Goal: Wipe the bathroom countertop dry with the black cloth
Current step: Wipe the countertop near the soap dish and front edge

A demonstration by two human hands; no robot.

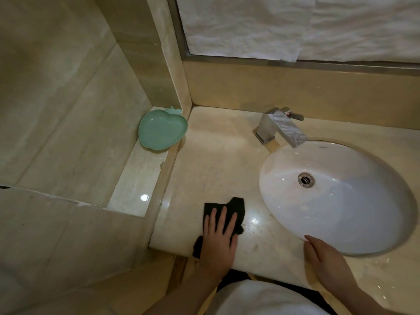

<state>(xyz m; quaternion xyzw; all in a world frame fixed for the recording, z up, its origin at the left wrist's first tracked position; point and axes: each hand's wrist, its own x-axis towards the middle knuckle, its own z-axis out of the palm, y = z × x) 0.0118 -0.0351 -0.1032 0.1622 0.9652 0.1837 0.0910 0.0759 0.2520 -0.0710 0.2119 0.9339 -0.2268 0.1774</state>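
The black cloth (236, 206) lies flat on the beige marble countertop (218, 164), near its front left corner. My left hand (219, 237) presses on it with straight, spread fingers, and part of the cloth hangs over the front edge below my wrist. My right hand (322, 255) rests flat on the countertop by the front rim of the white sink (354, 214), fingers straight and holding nothing.
A chrome faucet (280, 127) stands behind the sink. A green apple-shaped dish (161, 131) sits on a lower ledge to the left, against the tiled wall. A mirror covered with white paper (295, 28) runs along the back.
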